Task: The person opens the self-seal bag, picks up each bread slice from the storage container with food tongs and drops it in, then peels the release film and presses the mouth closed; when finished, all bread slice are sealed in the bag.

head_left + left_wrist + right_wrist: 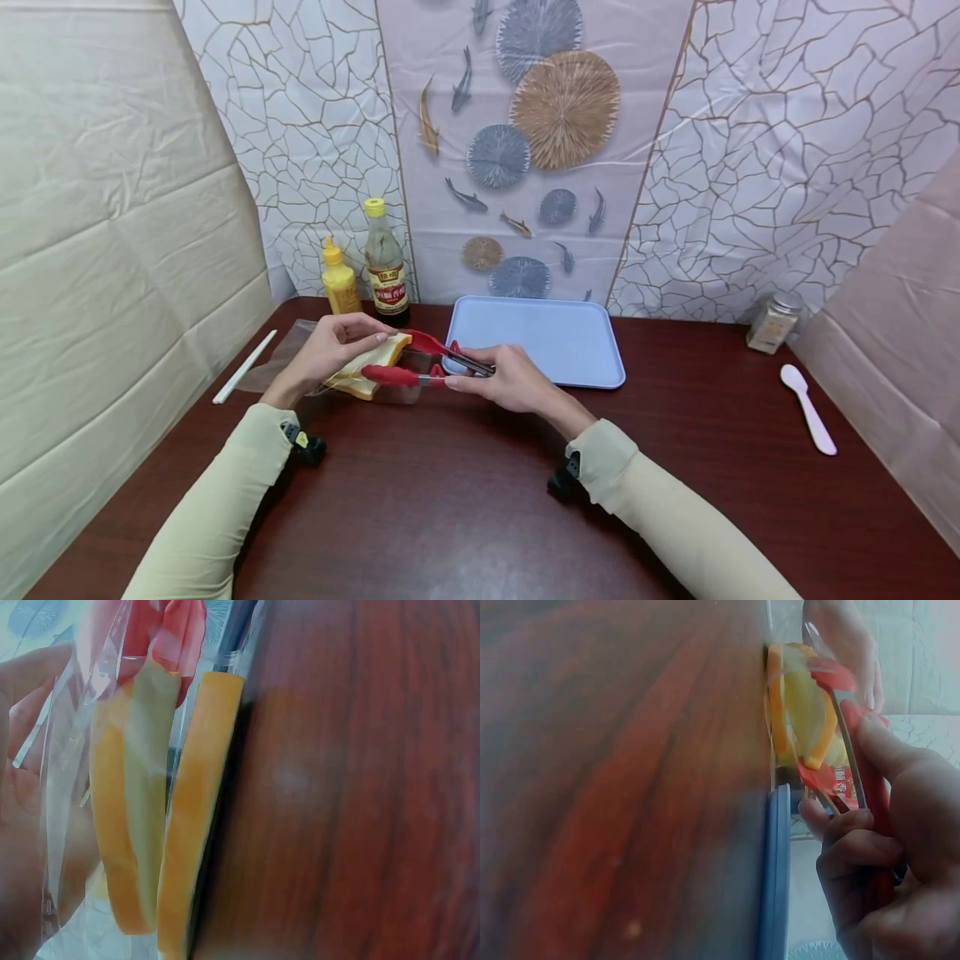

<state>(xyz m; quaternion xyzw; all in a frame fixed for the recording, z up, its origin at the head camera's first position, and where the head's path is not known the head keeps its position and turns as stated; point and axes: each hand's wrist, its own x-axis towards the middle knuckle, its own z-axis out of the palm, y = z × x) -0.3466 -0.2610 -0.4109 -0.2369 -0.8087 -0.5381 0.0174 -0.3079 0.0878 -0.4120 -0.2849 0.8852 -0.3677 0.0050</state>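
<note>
A person's right grip (510,379) clasps red-tipped tongs (390,375), prongs spread at bread slices (382,354) in a clear bag (281,367) on the desk (450,500); the left grip (333,350) pinches the bag. Film caught between the prongs could drag everything along, and too hard a squeeze might crush the soft bread (a blue tray (540,342) lies just beside).

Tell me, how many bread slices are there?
2 that I can see: the lower slice lies nearest the tabletop, and the upper slice is tilted above it, by the red-tipped tongs. More could be hidden behind the left hand.
</note>
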